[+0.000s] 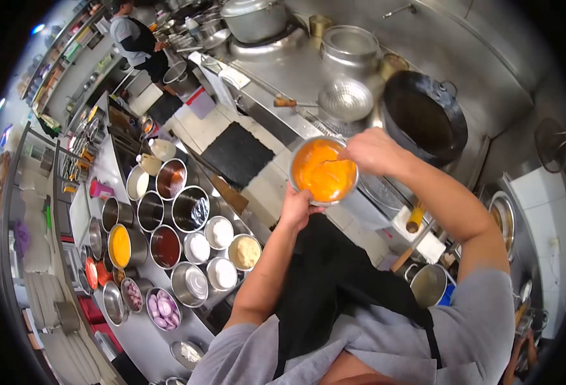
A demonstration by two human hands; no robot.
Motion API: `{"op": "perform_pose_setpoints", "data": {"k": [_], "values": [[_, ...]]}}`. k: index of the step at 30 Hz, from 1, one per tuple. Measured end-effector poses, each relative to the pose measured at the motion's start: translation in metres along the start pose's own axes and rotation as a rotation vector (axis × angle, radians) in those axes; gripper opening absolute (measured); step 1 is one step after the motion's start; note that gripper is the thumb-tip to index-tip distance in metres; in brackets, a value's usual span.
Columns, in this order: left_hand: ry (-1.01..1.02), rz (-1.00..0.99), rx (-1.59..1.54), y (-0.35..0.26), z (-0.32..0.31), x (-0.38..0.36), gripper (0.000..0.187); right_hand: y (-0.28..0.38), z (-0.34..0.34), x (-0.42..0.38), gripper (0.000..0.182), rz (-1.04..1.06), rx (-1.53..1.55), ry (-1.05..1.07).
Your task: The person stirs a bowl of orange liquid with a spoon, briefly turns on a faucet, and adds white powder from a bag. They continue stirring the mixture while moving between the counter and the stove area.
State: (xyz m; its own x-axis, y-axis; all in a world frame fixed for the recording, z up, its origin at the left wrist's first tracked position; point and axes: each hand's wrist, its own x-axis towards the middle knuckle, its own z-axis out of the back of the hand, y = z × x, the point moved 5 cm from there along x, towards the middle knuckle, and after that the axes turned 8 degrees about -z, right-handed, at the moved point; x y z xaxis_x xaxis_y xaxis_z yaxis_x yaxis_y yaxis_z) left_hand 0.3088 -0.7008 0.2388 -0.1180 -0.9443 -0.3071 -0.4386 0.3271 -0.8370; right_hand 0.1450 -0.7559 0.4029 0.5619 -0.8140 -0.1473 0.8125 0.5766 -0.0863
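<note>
Restaurant kitchen, tiled floor (188,124), steel surfaces. Bowl (299,151) of orange mixture (317,174) aloft before person's apron (324,273). Left hand (297,205) wrapped round near side, thumb over rim. Right hand (374,153) bent over opposite rim, fingertips hidden; cannot tell grip. Bowl probably stiff, fairly light; mixture looks soft, thick; smeared inside likely slippery, so clean outer wall seems best hold. Beyond: strainer (346,99), dark wok (424,119).
</note>
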Motion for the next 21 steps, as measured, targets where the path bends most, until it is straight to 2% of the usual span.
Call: {"op": "perform_pose_setpoints", "data": {"k": [2, 4, 6, 8, 12, 14, 16, 19, 21], "values": [[0.049, 0.014, 0.034, -0.002, 0.005, 0.012, 0.068, -0.004, -0.008, 0.009, 0.021, 0.021, -0.015, -0.076], [0.1, 0.024, 0.078, -0.008, 0.015, 0.023, 0.07, -0.019, -0.02, 0.016, 0.025, -0.098, -0.086, -0.07], [0.066, -0.009, 0.064, -0.016, 0.025, 0.033, 0.073, -0.018, -0.03, -0.002, 0.027, -0.253, -0.007, -0.037], [0.118, 0.0, 0.038, -0.021, 0.032, 0.04, 0.077, 0.002, -0.054, -0.021, 0.03, -0.346, 0.012, 0.104], [0.049, 0.026, -0.004, -0.019, 0.04, 0.04, 0.075, 0.035, -0.026, -0.01, 0.03, -0.362, 0.033, 0.158], [0.028, 0.034, -0.041, -0.017, 0.042, 0.043, 0.074, 0.021, -0.006, 0.007, 0.03, -0.5, 0.065, -0.056], [0.075, 0.006, -0.062, -0.014, 0.037, 0.047, 0.072, 0.032, -0.003, 0.019, 0.028, -0.49, 0.091, -0.125], [0.12, 0.021, -0.092, -0.013, 0.032, 0.049, 0.07, 0.072, -0.042, 0.021, 0.029, -0.379, 0.009, -0.04], [0.118, 0.037, -0.072, -0.02, 0.042, 0.045, 0.069, 0.076, -0.035, 0.004, 0.031, -0.369, 0.04, 0.022]]}}
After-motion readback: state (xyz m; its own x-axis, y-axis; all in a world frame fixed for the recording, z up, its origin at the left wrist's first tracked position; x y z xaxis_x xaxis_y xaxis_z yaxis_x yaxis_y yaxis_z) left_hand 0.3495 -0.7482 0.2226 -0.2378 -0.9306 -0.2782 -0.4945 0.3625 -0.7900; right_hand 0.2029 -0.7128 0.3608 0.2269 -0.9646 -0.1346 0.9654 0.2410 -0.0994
